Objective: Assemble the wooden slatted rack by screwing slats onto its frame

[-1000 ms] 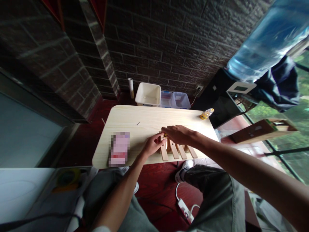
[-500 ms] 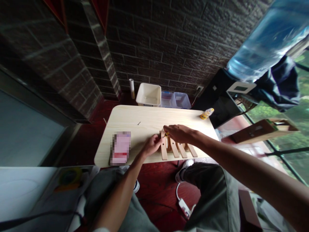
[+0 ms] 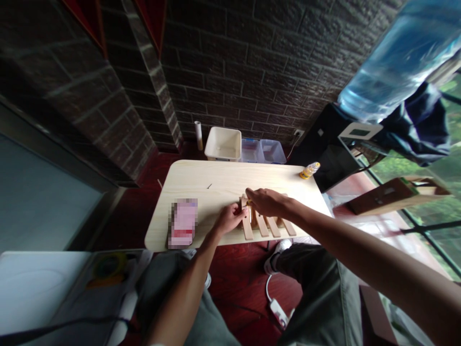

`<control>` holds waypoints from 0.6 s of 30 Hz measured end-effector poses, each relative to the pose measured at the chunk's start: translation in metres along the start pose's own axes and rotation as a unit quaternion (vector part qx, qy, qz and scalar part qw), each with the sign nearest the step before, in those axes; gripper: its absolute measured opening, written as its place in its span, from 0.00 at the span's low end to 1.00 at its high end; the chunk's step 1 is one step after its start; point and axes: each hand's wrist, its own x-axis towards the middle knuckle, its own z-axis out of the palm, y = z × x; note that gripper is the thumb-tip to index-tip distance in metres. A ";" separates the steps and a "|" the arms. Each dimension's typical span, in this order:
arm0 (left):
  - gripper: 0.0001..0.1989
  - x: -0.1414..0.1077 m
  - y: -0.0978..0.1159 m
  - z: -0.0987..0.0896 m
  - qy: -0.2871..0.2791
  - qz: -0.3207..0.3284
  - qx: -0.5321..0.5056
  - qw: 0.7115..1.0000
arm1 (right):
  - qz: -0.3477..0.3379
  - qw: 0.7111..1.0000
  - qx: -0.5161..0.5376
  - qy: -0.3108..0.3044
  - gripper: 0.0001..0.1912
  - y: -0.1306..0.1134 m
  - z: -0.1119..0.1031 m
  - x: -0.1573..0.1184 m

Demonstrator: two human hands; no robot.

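Note:
On the pale wooden table [image 3: 194, 173] lies a slatted wooden piece [image 3: 261, 226] with several light strips, small dark holes in them and amber-brown parts between. My left hand [image 3: 230, 217] is closed at its left side, fingertips gripping the leftmost wooden slat [image 3: 248, 228]. Over the far end of the slats, my right hand [image 3: 266, 201] is closed, palm down. A bit of something yellow [image 3: 249, 202] shows under its fingers; the hand hides the rest, so its kind is unclear. A small dark screw-like piece [image 3: 209, 186] lies on the table further left.
A pink, blurred-out flat item [image 3: 183, 223] lies at the table's left. A clear bottle with yellow parts [image 3: 309, 170] stands at the far right corner. Behind the table are a cream bin [image 3: 223, 144] and clear bins [image 3: 272, 151]. A power strip [image 3: 278, 311] lies on the floor.
The whole view has shifted slightly. My left fingers have slid a little further onto the leftmost slat. The right hand stays over the far end, its wrist slightly turned.

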 end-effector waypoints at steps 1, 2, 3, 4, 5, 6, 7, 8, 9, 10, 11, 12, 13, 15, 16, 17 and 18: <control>0.18 0.000 0.001 0.001 -0.003 -0.001 -0.002 1.000 | 0.000 1.000 0.004 0.000 0.16 0.000 -0.001 -0.001; 0.19 0.000 0.003 0.002 -0.004 -0.004 -0.004 1.000 | -0.001 1.000 0.009 0.001 0.16 0.000 -0.002 -0.001; 0.19 -0.001 0.004 0.003 0.000 -0.006 -0.006 1.000 | -0.004 1.000 0.016 0.003 0.16 0.000 -0.002 -0.003; 0.20 -0.004 0.005 0.005 0.008 -0.010 -0.006 1.000 | -0.009 1.000 0.023 0.007 0.16 0.000 -0.002 -0.005; 0.20 -0.008 0.006 0.008 0.016 -0.015 -0.007 1.000 | -0.012 0.999 0.029 0.010 0.16 0.000 0.000 -0.007; 0.20 -0.014 0.008 0.011 0.022 -0.021 -0.011 0.999 | -0.014 0.999 0.035 0.020 0.16 -0.001 0.003 -0.011; 0.20 -0.022 0.009 0.015 0.027 -0.024 -0.018 0.999 | -0.018 0.999 0.033 0.031 0.16 -0.002 0.007 -0.016; 0.20 -0.030 0.010 0.018 0.035 -0.030 -0.027 0.999 | -0.020 0.998 0.025 0.046 0.15 -0.005 0.013 -0.021; 0.21 -0.040 0.012 0.022 0.039 -0.035 -0.033 0.998 | -0.037 0.997 0.021 0.064 0.15 -0.008 0.021 -0.028; 0.21 -0.051 0.013 0.025 0.042 -0.040 -0.034 0.998 | -0.059 0.995 0.019 0.082 0.14 -0.012 0.028 -0.036; 0.21 -0.062 0.014 0.029 0.049 -0.046 -0.029 0.997 | -0.087 0.991 0.023 0.094 0.14 -0.017 0.036 -0.044; 0.20 -0.073 0.016 0.032 0.056 -0.049 -0.018 0.997 | -0.101 0.988 0.031 0.109 0.15 -0.022 0.043 -0.052; 0.20 -0.083 0.017 0.034 0.067 -0.050 -0.005 0.996 | -0.106 0.986 0.042 0.118 0.16 -0.028 0.049 -0.060; 0.20 -0.102 0.020 0.036 0.087 -0.052 0.008 0.995 | -0.085 0.987 0.080 0.108 0.17 -0.039 0.056 -0.074; 0.20 -0.109 0.021 0.036 0.089 -0.055 0.004 0.995 | -0.077 0.987 0.097 0.103 0.16 -0.045 0.057 -0.079; 0.19 -0.116 0.022 0.035 0.093 -0.054 -0.007 0.994 | -0.073 0.985 0.114 0.104 0.16 -0.050 0.057 -0.084; 0.19 -0.122 0.022 0.033 0.091 -0.051 -0.019 0.994 | -0.078 0.983 0.132 0.104 0.15 -0.055 0.056 -0.087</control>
